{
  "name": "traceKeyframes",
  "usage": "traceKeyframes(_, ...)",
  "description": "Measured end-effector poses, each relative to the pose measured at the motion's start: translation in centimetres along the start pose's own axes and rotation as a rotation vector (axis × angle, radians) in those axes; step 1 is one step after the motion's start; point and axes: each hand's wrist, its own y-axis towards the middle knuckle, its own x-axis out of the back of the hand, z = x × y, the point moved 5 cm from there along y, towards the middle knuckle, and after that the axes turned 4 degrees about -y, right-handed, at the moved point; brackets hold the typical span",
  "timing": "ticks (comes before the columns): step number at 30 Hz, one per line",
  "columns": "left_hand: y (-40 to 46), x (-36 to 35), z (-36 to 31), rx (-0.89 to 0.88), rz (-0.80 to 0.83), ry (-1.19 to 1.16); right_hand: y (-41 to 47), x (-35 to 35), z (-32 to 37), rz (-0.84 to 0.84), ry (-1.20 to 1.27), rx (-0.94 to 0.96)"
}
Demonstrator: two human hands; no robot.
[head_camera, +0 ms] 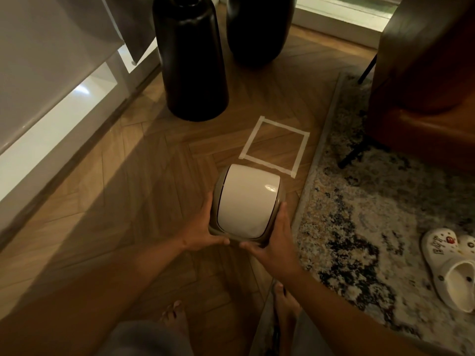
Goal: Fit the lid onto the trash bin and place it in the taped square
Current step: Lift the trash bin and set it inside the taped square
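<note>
- The small taupe plastic trash bin wears its glossy cream swing lid and sits just short of the white masking-tape square on the herringbone wood floor, its far edge touching the near tape line.
- My left hand presses the bin's left side, fingers wrapped around it.
- My right hand clamps the bin's right side likewise.
- Beyond the square stand two tall black vases.
- Right of the square lies a mottled rug with white clogs.
</note>
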Motion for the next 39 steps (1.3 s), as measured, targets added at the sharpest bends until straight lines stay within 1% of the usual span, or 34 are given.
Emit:
traceKeyframes(4,0.4,0.0,0.3,-0.018,-0.011,-0.043,0.2,-0.2,-0.4,-0.007,-0.046,0.03)
traceKeyframes(8,1.0,-0.1,0.1,-0.032,-0.023,-0.037,0.6,0.0,-0.8,-0.02,-0.061,0.056)
traceKeyframes(14,2.1,0.2,0.3,-0.02,-0.03,-0.048,1.4,-0.4,-1.1,0.001,0.058,0.026)
traceKeyframes(23,4.9,0.8,-0.1,-0.039,-0.056,-0.06,4.7,0.7,-1.5,0.028,0.088,0.004)
traceKeyframes(31,8.3,0.8,-1.2,-0.059,-0.05,-0.037,7.4,1.6,-2.9,-0.01,0.155,-0.012)
traceKeyframes(39,13.8,1.5,-2.3,-0.074,-0.053,0.021,12.1,3.4,-4.1,-0.028,0.145,0.05)
